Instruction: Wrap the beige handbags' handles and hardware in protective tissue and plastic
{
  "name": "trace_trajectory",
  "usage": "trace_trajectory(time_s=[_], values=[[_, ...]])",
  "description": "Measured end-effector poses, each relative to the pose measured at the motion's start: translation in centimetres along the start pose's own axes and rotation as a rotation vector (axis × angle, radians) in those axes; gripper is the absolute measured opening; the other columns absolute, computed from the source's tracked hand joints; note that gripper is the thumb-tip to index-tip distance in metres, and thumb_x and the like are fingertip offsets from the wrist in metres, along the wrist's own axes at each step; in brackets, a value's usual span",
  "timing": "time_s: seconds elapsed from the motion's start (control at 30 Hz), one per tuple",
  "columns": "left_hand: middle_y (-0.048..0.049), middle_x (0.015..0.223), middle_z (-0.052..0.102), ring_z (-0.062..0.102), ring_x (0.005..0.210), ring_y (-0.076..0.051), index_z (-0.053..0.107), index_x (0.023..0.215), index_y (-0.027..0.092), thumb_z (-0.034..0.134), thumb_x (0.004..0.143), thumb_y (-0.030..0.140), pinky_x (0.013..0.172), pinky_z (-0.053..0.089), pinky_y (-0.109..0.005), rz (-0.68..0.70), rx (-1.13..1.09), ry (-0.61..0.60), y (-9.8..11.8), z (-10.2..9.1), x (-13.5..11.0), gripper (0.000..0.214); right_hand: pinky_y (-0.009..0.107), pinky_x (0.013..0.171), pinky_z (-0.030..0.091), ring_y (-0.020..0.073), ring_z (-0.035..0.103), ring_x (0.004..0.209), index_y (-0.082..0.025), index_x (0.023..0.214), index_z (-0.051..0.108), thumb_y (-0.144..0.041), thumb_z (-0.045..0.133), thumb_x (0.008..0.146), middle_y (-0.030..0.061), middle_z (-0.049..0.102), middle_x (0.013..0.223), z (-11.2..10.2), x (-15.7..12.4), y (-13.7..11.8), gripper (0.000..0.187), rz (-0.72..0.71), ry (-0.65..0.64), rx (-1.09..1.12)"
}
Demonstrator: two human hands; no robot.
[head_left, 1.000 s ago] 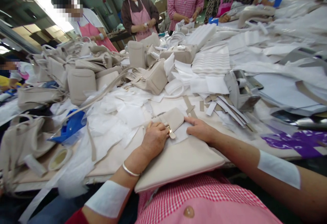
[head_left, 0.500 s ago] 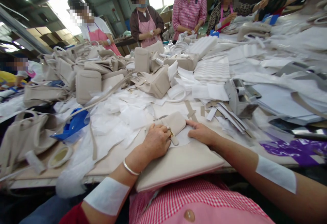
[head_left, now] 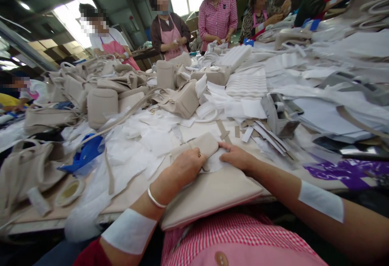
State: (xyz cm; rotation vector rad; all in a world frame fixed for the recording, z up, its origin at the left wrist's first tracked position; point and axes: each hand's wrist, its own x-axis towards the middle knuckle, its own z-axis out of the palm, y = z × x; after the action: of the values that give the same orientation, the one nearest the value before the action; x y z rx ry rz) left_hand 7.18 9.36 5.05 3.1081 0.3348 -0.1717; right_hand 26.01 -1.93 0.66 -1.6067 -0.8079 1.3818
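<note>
A beige handbag (head_left: 212,197) lies flat at the table's front edge, against the checked apron. My left hand (head_left: 187,164) is closed over the clasp strap by the bag's flap (head_left: 209,143); a bit of gold metal shows at the fingers, and the rest of the clasp is hidden. Under the flap lies a thin white sheet (head_left: 216,164). My right hand (head_left: 238,158) rests on the bag's right side, index finger stretched to the flap's edge and thumb apart from it. Its other fingers are hidden beneath.
Several beige bags (head_left: 102,106) are heaped at the left and back. White wrapping sheets (head_left: 130,144) spread left of my hands. A grey tape dispenser (head_left: 278,114), card strips (head_left: 270,138) and purple plastic (head_left: 343,171) lie to the right. Co-workers stand across the table.
My left fingers have curled in over the clasp, covering the buckle and strap tab that showed before. My right hand stays at the flap's edge. The view has shifted slightly.
</note>
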Motion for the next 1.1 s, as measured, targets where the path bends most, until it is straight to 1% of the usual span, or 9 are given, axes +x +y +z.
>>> trace_trajectory(time_s=[0.17, 0.43, 0.6, 0.7, 0.77, 0.83, 0.93, 1.0, 1.1], values=[[-0.0107, 0.092, 0.064, 0.061, 0.076, -0.021, 0.069, 0.099, 0.018, 0.046, 0.092, 0.020, 0.068, 0.051, -0.033, -0.040, -0.004, 0.018, 0.3, 0.0, -0.2, 0.024, 0.024, 0.054, 0.046, 0.0164, 0.061, 0.061, -0.024, 0.144, 0.045, -0.017, 0.056, 0.066, -0.0008, 0.070, 0.078, -0.1, 0.0, 0.1, 0.079, -0.008, -0.002, 0.035], [-0.0049, 0.099, 0.071, 0.067, 0.084, -0.016, 0.077, 0.089, 0.024, 0.054, 0.093, 0.032, 0.079, 0.053, -0.026, -0.243, -0.448, 0.169, -1.4, 1.0, -0.7, 0.025, 0.024, 0.054, 0.045, 0.0161, 0.059, 0.060, -0.026, 0.145, 0.045, -0.019, 0.057, 0.067, -0.0006, 0.069, 0.079, -0.2, -0.2, -0.4, 0.079, 0.028, 0.026, -0.003], [-0.0054, 0.114, 0.069, 0.066, 0.101, -0.018, 0.075, 0.103, 0.026, 0.054, 0.092, 0.026, 0.093, 0.051, -0.029, -0.160, -0.478, 0.116, -0.9, -0.1, -2.0, 0.023, 0.026, 0.056, 0.048, 0.0172, 0.061, 0.062, -0.023, 0.147, 0.041, -0.020, 0.057, 0.071, 0.0019, 0.070, 0.083, 0.0, -0.8, -0.6, 0.078, 0.028, 0.004, -0.027], [-0.0087, 0.139, 0.056, 0.053, 0.127, -0.022, 0.061, 0.129, 0.026, 0.057, 0.091, 0.024, 0.109, 0.041, -0.039, -0.054, -0.485, 0.088, -0.5, -0.6, -4.6, 0.039, 0.035, 0.074, 0.053, 0.0239, 0.067, 0.087, -0.021, 0.147, 0.041, -0.026, 0.058, 0.075, 0.0091, 0.070, 0.108, -0.6, -0.9, -0.5, 0.074, -0.022, 0.065, -0.221], [-0.0093, 0.143, 0.053, 0.046, 0.134, -0.024, 0.060, 0.130, 0.027, 0.057, 0.091, 0.025, 0.113, 0.036, -0.045, -0.061, -0.517, 0.115, -0.5, -0.2, -6.7, 0.039, 0.043, 0.093, 0.049, 0.0296, 0.059, 0.115, -0.019, 0.146, 0.043, -0.033, 0.059, 0.079, 0.0150, 0.056, 0.136, -1.4, -0.6, -0.7, 0.070, -0.105, 0.181, -0.421], [-0.0110, 0.140, 0.055, 0.048, 0.132, -0.024, 0.064, 0.124, 0.024, 0.056, 0.091, 0.025, 0.112, 0.038, -0.045, -0.198, -0.557, 0.242, -0.7, 0.7, -8.6, 0.034, 0.048, 0.104, 0.042, 0.0325, 0.043, 0.134, -0.017, 0.143, 0.047, -0.041, 0.058, 0.082, 0.0167, 0.039, 0.151, -2.3, 0.1, -1.5, 0.066, -0.236, 0.281, -0.616], [-0.0129, 0.124, 0.063, 0.058, 0.118, -0.023, 0.066, 0.115, 0.019, 0.059, 0.087, 0.024, 0.104, 0.046, -0.042, -0.517, -0.577, 0.501, -1.0, 2.3, -10.5, 0.029, 0.051, 0.111, 0.034, 0.0324, 0.031, 0.142, -0.017, 0.137, 0.053, -0.045, 0.056, 0.086, 0.0152, 0.033, 0.155, -2.7, 0.9, -3.6, 0.058, -0.508, 0.329, -0.850], [-0.0096, 0.108, 0.066, 0.062, 0.104, -0.022, 0.066, 0.104, 0.019, 0.061, 0.085, 0.025, 0.096, 0.050, -0.041, -0.670, -0.571, 0.584, -0.8, 2.9, -11.1, 0.021, 0.051, 0.113, 0.031, 0.0317, 0.034, 0.141, -0.018, 0.134, 0.056, -0.044, 0.055, 0.088, 0.0146, 0.036, 0.154, -2.0, 0.9, -5.0, 0.053, -0.656, 0.267, -0.957], [-0.0055, 0.090, 0.064, 0.062, 0.090, -0.021, 0.063, 0.084, 0.020, 0.061, 0.084, 0.031, 0.087, 0.052, -0.039, -0.786, -0.555, 0.624, -0.2, 2.9, -11.4, 0.012, 0.050, 0.113, 0.033, 0.0306, 0.042, 0.136, -0.019, 0.129, 0.061, -0.042, 0.054, 0.090, 0.0145, 0.046, 0.147, 0.1, -0.1, -6.2, 0.046, -0.714, 0.050, -1.035]])
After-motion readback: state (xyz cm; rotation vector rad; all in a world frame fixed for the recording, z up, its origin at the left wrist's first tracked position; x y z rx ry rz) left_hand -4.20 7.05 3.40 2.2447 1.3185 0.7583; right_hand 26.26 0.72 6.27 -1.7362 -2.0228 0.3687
